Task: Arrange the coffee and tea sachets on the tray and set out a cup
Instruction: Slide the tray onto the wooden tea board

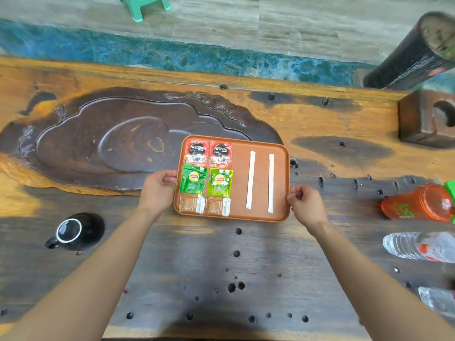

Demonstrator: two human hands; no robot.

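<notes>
A dark, pitted wooden surface fills most of the frame, orange-grained toward its far edge, with a large carved dark tea board sunk into its centre left. Just right of centre sits the orange tray, its upper left corner overlapping the carved board's edge. The left hand closes its grip on the tray's left rim, thumb on top, and the right hand pinches the right rim in the same way (both forearms reach in from the bottom corners of the frame). At the upper right a tall dark cylinder leans by a brown wooden block with a round hole. Along the right edge lie an orange bottle with a green cap, a clear plastic bottle below it, and another clear one cut off lower down; all stand well apart from the tray. At the lower left a black cup rests on the surface, its white-rimmed end facing up, handle toward the frame's left. On the tray's left half the sachets lie in two columns: two red coffee sachets at the top, two green tea sachets in the middle, two brown sachets at the bottom. Two white sticks lie side by side, apart, on the right half. A green stool leg shows on the floor at the top.
</notes>
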